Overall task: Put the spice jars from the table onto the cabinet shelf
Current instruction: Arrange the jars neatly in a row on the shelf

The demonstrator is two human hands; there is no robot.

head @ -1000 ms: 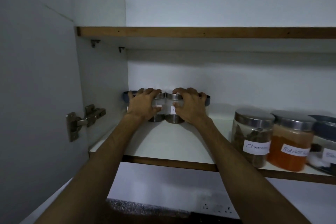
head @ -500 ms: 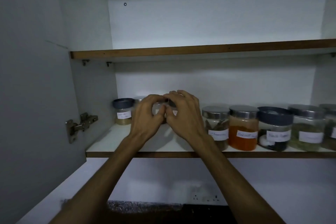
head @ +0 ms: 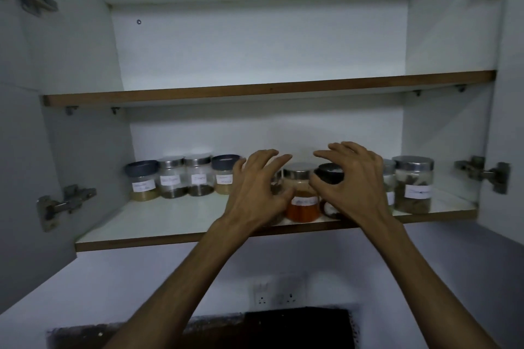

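Several labelled spice jars stand in a row on the lower cabinet shelf (head: pixel 158 221). At the far left sits a dark-lidded jar (head: pixel 142 180) with steel-lidded jars (head: pixel 172 177) beside it. In the middle stands a jar of orange powder (head: pixel 302 198), and a steel-lidded jar (head: pixel 413 184) of dark pieces stands at the far right. My left hand (head: pixel 259 190) and my right hand (head: pixel 351 181) hover in front of the middle jars with fingers spread and loosely bent, holding nothing. They hide parts of the jars behind them.
The upper shelf (head: pixel 269 88) spans the cabinet above. Both cabinet doors stand open, with metal hinges at the left (head: pixel 63 202) and right (head: pixel 485 173). A wall socket (head: pixel 276 292) sits below the cabinet, above a dark counter strip (head: pixel 269 329).
My hands let go of the two steel-lidded jars at the left and moved right, now open in front of the middle jars. The view has pulled back and shows the whole cabinet.
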